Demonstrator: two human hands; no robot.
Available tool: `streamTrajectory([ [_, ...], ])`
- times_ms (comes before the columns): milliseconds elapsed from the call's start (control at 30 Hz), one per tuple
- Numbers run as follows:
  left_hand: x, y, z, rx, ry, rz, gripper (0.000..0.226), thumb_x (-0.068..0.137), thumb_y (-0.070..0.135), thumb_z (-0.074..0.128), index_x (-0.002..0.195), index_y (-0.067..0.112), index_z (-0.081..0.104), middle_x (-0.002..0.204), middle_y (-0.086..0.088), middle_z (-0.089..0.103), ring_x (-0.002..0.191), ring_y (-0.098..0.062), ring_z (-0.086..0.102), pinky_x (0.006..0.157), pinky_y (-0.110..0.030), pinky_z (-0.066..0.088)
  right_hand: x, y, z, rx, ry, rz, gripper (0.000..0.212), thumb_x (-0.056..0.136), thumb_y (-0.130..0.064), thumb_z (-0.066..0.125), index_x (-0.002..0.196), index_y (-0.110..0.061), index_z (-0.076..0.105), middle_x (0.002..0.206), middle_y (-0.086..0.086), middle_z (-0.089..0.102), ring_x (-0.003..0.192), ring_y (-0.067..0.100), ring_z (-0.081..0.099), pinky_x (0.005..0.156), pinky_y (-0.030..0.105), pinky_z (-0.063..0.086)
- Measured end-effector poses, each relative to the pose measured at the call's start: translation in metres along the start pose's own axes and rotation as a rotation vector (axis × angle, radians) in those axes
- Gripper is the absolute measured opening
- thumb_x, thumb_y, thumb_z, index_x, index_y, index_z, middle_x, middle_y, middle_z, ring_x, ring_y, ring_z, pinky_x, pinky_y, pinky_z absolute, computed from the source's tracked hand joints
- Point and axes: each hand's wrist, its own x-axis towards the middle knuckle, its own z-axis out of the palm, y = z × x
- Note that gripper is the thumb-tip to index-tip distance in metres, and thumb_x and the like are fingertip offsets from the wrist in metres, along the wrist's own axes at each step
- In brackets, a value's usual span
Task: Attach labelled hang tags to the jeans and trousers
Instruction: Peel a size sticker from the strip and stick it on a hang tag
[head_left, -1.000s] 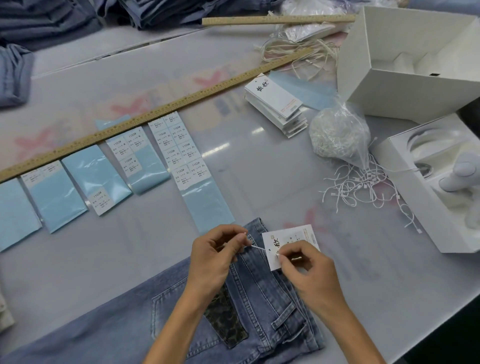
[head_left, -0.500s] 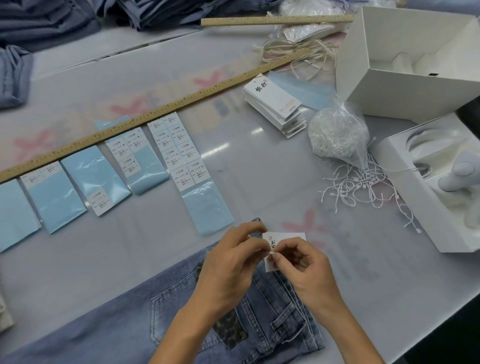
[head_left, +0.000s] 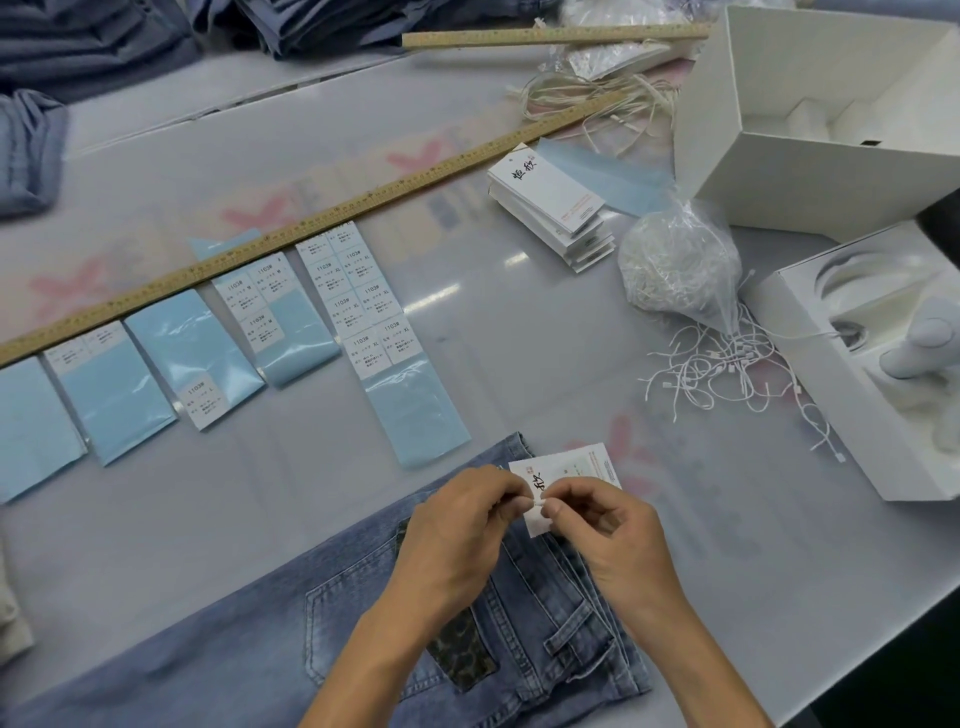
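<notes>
Blue jeans lie flat at the near edge of the table, waistband to the right. A white hang tag with black characters rests on the waistband. My left hand and my right hand meet over the tag, each pinching one end of a thin white tag string. The two string ends touch between my fingertips. A dark patterned patch on the jeans shows below my left wrist.
Pale blue sticker sheets with size labels lie in a row along a long wooden ruler. A stack of hang tags, a bag of strings, loose strings and two white boxes sit right. Folded jeans lie at the back.
My hands came together from apart, bringing the two string ends to meet over the tag. The tag now shows more from under my fingers.
</notes>
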Motion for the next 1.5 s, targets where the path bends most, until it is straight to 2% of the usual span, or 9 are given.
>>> streamTrajectory([
  [500, -0.004, -0.003, -0.004, 0.036, -0.019, -0.028, 0.003, 0.101, 0.035, 0.059, 0.098, 0.036, 0.061, 0.096, 0.019, 0.063, 0.092, -0.001, 0.053, 0.077, -0.036, 0.052, -0.003, -0.005, 0.009, -0.005, -0.006, -0.004, 0.023, 0.088, -0.004, 0.074, 0.087, -0.027, 0.077, 0.085, 0.002, 0.076, 0.080, 0.015, 0.072, 0.077, 0.020, 0.056],
  [700, -0.004, -0.003, -0.001, 0.051, 0.007, 0.006, 0.003, 0.099, 0.034, 0.061, 0.097, 0.036, 0.062, 0.089, 0.023, 0.057, 0.089, 0.000, 0.051, 0.074, -0.035, 0.052, -0.003, -0.006, 0.010, -0.016, -0.017, 0.017, 0.026, 0.089, -0.004, 0.073, 0.087, -0.030, 0.077, 0.086, 0.000, 0.076, 0.082, 0.014, 0.072, 0.078, 0.022, 0.057],
  [900, -0.001, -0.012, 0.001, -0.417, 0.034, -0.088, 0.005, 0.089, 0.029, 0.077, 0.088, 0.030, 0.073, 0.084, 0.012, 0.072, 0.077, -0.010, 0.065, 0.067, -0.022, 0.048, -0.005, -0.007, 0.012, 0.041, -0.045, 0.070, 0.017, 0.091, -0.006, 0.070, 0.088, -0.022, 0.077, 0.079, 0.007, 0.073, 0.073, 0.015, 0.068, 0.074, 0.024, 0.056],
  [1000, -0.001, -0.018, 0.004, -0.687, -0.011, -0.141, 0.018, 0.084, 0.034, 0.080, 0.084, 0.018, 0.072, 0.082, -0.003, 0.072, 0.076, -0.022, 0.066, 0.072, -0.034, 0.052, -0.008, -0.005, 0.017, 0.077, -0.017, 0.111, 0.017, 0.090, -0.006, 0.071, 0.087, -0.021, 0.077, 0.080, 0.009, 0.074, 0.073, 0.017, 0.068, 0.073, 0.024, 0.057],
  [1100, 0.001, -0.026, 0.009, -0.733, -0.040, -0.146, 0.020, 0.083, 0.025, 0.083, 0.085, 0.010, 0.070, 0.086, -0.009, 0.069, 0.075, -0.029, 0.062, 0.070, -0.041, 0.050, -0.013, 0.000, 0.023, 0.102, 0.037, 0.134, 0.018, 0.089, -0.006, 0.073, 0.086, -0.023, 0.078, 0.085, 0.007, 0.076, 0.074, 0.015, 0.070, 0.073, 0.023, 0.057],
  [1267, -0.006, -0.021, 0.009, -0.537, 0.186, -0.155, 0.011, 0.086, 0.018, 0.080, 0.089, 0.027, 0.075, 0.109, 0.012, 0.062, 0.081, -0.011, 0.063, 0.066, -0.026, 0.050, -0.013, 0.005, 0.034, -0.066, 0.177, 0.022, 0.030, 0.086, -0.003, 0.075, 0.085, -0.033, 0.074, 0.086, -0.006, 0.075, 0.079, 0.008, 0.071, 0.072, 0.017, 0.056],
  [1333, -0.021, -0.025, 0.001, -0.548, 0.345, -0.228, 0.019, 0.092, 0.014, 0.073, 0.091, 0.034, 0.076, 0.112, 0.017, 0.061, 0.091, -0.014, 0.066, 0.070, -0.034, 0.056, -0.014, 0.005, 0.040, -0.211, 0.203, -0.030, 0.037, 0.083, -0.002, 0.078, 0.085, -0.038, 0.071, 0.081, -0.012, 0.072, 0.073, 0.007, 0.068, 0.068, 0.012, 0.053],
  [1400, -0.042, -0.038, -0.014, -0.620, 0.527, -0.373, 0.025, 0.096, 0.012, 0.068, 0.092, 0.036, 0.075, 0.103, 0.010, 0.067, 0.089, -0.017, 0.068, 0.072, -0.042, 0.059, -0.017, 0.002, 0.053, -0.301, 0.183, -0.112, 0.044, 0.079, 0.007, 0.078, 0.080, -0.036, 0.071, 0.082, -0.013, 0.068, 0.070, 0.009, 0.066, 0.064, 0.009, 0.051],
  [1500, -0.085, -0.066, -0.050, -0.757, 0.838, -0.570, 0.025, 0.099, 0.010, 0.065, 0.091, 0.032, 0.074, 0.078, -0.007, 0.071, 0.068, -0.017, 0.068, 0.060, -0.033, 0.058, -0.020, -0.009, 0.088, -0.391, 0.016, -0.227, 0.046, 0.074, 0.021, 0.074, 0.083, -0.024, 0.067, 0.089, -0.004, 0.067, 0.074, 0.008, 0.065, 0.064, 0.007, 0.047],
])
